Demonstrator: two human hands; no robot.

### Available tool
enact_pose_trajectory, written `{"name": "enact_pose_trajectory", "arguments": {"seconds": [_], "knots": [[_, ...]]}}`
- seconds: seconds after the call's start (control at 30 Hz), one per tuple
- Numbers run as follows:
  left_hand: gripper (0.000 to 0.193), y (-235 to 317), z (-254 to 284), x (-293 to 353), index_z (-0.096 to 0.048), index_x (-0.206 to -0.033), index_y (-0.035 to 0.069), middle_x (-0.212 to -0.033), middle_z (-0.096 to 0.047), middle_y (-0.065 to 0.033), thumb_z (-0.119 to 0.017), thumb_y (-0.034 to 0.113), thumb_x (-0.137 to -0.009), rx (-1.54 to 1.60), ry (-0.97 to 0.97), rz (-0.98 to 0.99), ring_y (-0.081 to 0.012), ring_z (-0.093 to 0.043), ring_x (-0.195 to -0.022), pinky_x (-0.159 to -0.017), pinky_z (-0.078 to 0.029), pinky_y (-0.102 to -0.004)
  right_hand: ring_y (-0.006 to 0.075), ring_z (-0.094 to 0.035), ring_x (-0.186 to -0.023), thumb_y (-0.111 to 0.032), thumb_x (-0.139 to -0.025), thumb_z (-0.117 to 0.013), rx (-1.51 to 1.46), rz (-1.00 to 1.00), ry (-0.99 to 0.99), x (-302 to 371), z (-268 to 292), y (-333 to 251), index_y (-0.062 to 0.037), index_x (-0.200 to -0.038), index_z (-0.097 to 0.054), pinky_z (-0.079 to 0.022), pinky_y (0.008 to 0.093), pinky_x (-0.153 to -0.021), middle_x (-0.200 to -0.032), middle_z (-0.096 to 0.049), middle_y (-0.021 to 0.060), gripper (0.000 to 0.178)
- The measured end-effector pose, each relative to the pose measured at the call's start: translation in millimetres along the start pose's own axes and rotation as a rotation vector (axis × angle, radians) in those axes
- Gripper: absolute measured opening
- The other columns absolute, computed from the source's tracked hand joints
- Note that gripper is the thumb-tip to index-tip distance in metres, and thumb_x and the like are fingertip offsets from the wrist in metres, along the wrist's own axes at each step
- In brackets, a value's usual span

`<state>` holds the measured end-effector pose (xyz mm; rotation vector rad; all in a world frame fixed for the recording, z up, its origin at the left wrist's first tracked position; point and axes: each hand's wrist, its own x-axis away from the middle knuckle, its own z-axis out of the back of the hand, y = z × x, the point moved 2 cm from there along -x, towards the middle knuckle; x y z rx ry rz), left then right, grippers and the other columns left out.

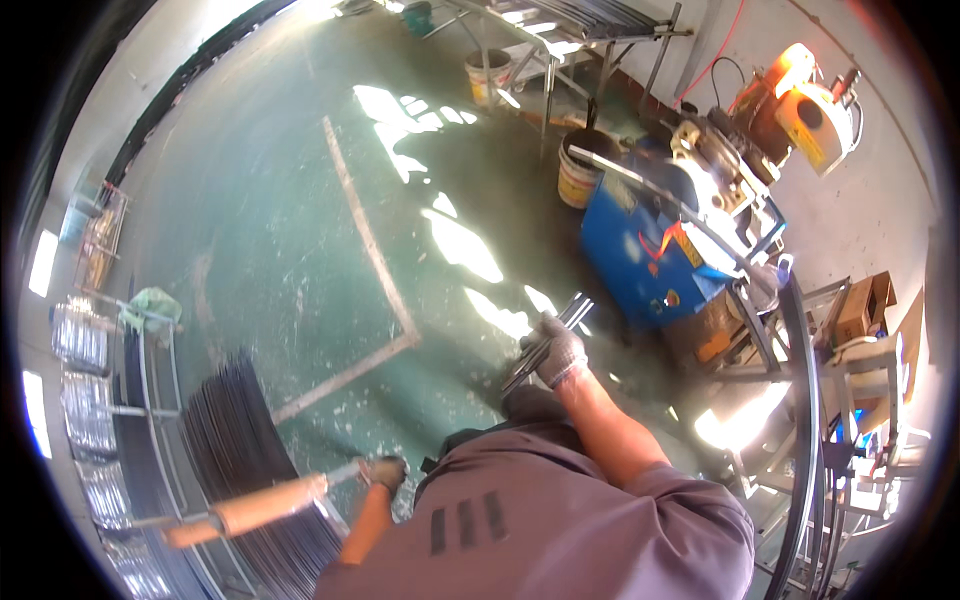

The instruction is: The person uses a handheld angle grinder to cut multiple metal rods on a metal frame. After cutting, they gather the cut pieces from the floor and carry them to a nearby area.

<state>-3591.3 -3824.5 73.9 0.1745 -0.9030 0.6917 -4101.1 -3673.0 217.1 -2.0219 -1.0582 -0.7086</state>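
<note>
My right hand (560, 352), in a grey work glove, is wrapped round a short bundle of thin metal bars (576, 312). The bars slant up to the right, in front of my body. Low on my left side is my gloved left hand (384, 471), beside the end of a metal rack arm that carries a brown padded sleeve (270, 506). Its fingers are too small and blurred to read, and I cannot tell whether it touches the arm. Beneath the sleeve lies a large stack of long dark bars (235, 430).
To the right stands a blue machine (635, 255) with an orange-yellow head (810, 120) above it. Two buckets (578, 180) (487, 75) stand near a metal bar table (560, 45). Wrapped silvery bundles (85, 400) fill a rack at left. A pale line (365, 225) crosses the green floor.
</note>
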Motion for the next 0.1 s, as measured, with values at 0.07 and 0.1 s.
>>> {"name": "enact_pose_trajectory", "arguments": {"seconds": [0.07,0.1], "knots": [[0.025,-3.7,-3.9,-0.4,-0.088,-0.11,0.017,-0.127,-0.085,-0.0115,-0.077,0.035,-0.097,0.861,0.186,0.141,-0.0352,-0.08,-0.122,-0.101,-0.056,-0.0673,0.0233,-0.067,-0.065,-0.027,-0.111,-0.077,0.017,-0.055,0.005,-42.4,-43.0,-8.0,-0.0131,-0.095,-0.064,-0.064,0.0468,-0.066,-0.077,-0.063,0.0039,0.025],[0.025,-4.4,20.3,-23.3,-0.088,-0.11,0.017,-0.127,-0.085,-0.0115,-0.077,0.035,-0.097,0.851,0.17,0.115,-0.0352,-0.08,-0.122,-0.101,-0.056,-0.0673,0.0238,-0.066,-0.067,-0.026,-0.113,-0.075,0.036,-0.023,0.009,-63.7,-62.9,-25.9,-0.012,-0.097,-0.065,-0.063,0.0474,-0.068,-0.079,-0.062,0.0037,0.023]]}}
